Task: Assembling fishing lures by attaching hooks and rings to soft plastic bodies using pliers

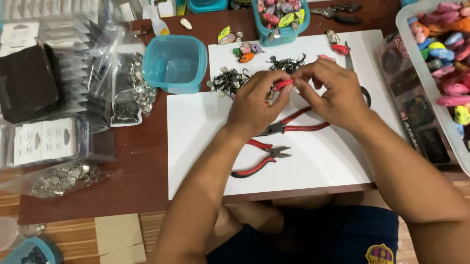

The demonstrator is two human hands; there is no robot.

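Observation:
My left hand [256,100] and my right hand [333,90] meet over a white sheet [202,146] on the table. Between their fingertips they pinch a small red piece [283,85]. Beneath the hands lie two red-handled pliers, one [299,125] partly under my right hand and one [260,161] nearer to me. Just beyond the fingers sit heaps of small dark metal parts [229,81] and a few coloured charms [246,53].
An empty teal tub [175,63] stands left of the sheet. A teal cup of coloured charms [280,10] is at the back. A big clear bin of coloured charms [467,66] fills the right. Bags of metal parts [129,90] and cards lie left.

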